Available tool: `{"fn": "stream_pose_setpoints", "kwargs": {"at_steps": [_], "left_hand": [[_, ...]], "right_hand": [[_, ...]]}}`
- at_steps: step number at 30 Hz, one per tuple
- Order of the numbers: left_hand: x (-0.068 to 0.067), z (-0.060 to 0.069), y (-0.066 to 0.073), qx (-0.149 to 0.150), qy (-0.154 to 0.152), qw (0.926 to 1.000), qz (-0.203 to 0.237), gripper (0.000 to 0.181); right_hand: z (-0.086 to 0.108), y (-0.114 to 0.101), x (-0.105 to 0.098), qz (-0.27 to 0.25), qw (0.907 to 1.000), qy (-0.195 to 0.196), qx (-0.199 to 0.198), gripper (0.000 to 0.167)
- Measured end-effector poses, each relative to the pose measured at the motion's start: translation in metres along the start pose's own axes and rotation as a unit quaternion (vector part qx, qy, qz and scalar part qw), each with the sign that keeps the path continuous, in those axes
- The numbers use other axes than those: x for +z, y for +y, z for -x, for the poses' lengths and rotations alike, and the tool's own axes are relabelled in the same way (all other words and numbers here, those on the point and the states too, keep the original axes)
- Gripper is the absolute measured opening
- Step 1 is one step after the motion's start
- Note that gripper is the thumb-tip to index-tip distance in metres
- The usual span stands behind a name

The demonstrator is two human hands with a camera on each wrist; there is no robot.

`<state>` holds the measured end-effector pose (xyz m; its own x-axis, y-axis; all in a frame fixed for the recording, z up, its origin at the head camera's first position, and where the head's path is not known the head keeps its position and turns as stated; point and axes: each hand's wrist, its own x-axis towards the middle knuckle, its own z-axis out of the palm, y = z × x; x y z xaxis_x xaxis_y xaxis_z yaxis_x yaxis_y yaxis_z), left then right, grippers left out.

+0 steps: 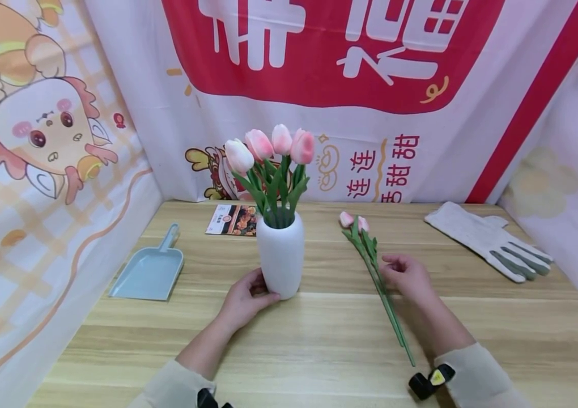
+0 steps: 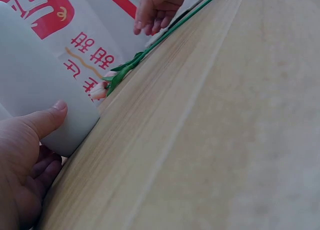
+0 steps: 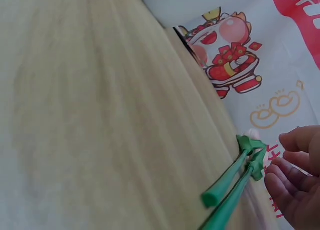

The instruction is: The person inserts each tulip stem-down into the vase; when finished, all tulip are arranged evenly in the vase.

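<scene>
A white vase [image 1: 281, 258] stands upright on the table, with several pink and white tulips [image 1: 273, 164] in it. Round the lower left of the vase my left hand [image 1: 248, 297] holds on, thumb on the near side; the left wrist view shows the thumb [image 2: 52, 115] against its wall and the fingers tucked by its base. Two more tulips [image 1: 370, 260] lie on the table to the right, heads away from me. Beside their stems is my right hand [image 1: 408, 277], its fingers loosely bent; in the right wrist view nothing sits between them.
A light blue dustpan [image 1: 151, 275] lies at the left. Behind the vase is a printed card [image 1: 233, 220]. White and grey gloves [image 1: 488, 241] lie at the back right. Printed cloth [image 1: 345, 113] hangs along the table's back and sides.
</scene>
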<state>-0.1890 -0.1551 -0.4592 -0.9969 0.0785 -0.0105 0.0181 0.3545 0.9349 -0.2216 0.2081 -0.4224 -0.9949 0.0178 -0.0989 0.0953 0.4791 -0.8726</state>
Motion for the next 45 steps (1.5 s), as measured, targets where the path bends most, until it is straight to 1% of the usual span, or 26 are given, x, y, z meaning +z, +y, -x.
{"fn": "stream_pose_setpoints", "kwargs": {"at_steps": [3, 6, 11, 14, 19, 23, 26, 29, 31, 33, 36, 38, 42, 45], "left_hand": [[0.000, 0.001, 0.000, 0.002, 0.000, 1.0000, 0.002, 0.066], [-0.001, 0.002, 0.001, 0.003, -0.001, 1.0000, 0.003, 0.066], [-0.001, 0.002, 0.003, 0.005, 0.001, 1.0000, 0.004, 0.067], [-0.001, 0.002, 0.003, 0.005, 0.001, 1.0000, 0.005, 0.067], [0.000, 0.002, 0.002, 0.002, 0.001, 1.0000, 0.004, 0.067], [0.000, 0.002, 0.002, -0.001, 0.000, 1.0000, 0.003, 0.067], [0.001, 0.002, 0.001, -0.001, -0.001, 1.0000, 0.004, 0.067], [0.001, 0.003, 0.002, -0.002, -0.001, 1.0000, 0.005, 0.067], [0.001, 0.003, 0.002, -0.002, -0.001, 1.0000, 0.005, 0.067], [0.001, 0.003, 0.002, -0.002, -0.001, 1.0000, 0.004, 0.067], [0.001, 0.003, 0.002, -0.002, -0.003, 1.0000, 0.002, 0.067], [0.001, 0.002, 0.002, -0.001, -0.002, 1.0000, 0.001, 0.067], [0.000, 0.002, 0.002, 0.000, -0.002, 1.0000, 0.002, 0.066], [0.000, 0.002, 0.002, -0.001, -0.002, 1.0000, 0.003, 0.065]], "right_hand": [[0.000, 0.007, 0.002, 0.009, 0.9998, -0.013, 0.011, 0.042], [0.000, 0.010, 0.004, 0.033, 0.9993, -0.018, 0.009, 0.042], [0.001, 0.010, 0.002, 0.066, 0.9977, -0.018, 0.001, 0.041], [0.000, 0.010, 0.002, 0.086, 0.9961, -0.021, 0.004, 0.040], [-0.001, 0.011, 0.001, 0.121, 0.9923, -0.024, 0.003, 0.039], [0.000, 0.008, 0.001, 0.146, 0.9891, -0.020, 0.005, 0.036], [0.002, 0.005, 0.001, 0.155, 0.9876, -0.018, 0.015, 0.033], [0.002, 0.004, 0.002, 0.154, 0.9877, -0.015, 0.025, 0.032], [0.002, 0.004, 0.002, 0.145, 0.9889, -0.008, 0.031, 0.032], [0.002, 0.006, 0.001, 0.121, 0.9918, -0.007, 0.041, 0.033], [0.002, 0.009, -0.002, 0.069, 0.9958, -0.004, 0.060, 0.036], [0.001, 0.011, -0.006, 0.025, 0.9971, -0.006, 0.071, 0.039], [-0.002, 0.011, -0.013, -0.043, 0.9961, 0.002, 0.077, 0.044], [-0.003, 0.008, -0.019, -0.095, 0.9926, 0.002, 0.075, 0.048]]}}
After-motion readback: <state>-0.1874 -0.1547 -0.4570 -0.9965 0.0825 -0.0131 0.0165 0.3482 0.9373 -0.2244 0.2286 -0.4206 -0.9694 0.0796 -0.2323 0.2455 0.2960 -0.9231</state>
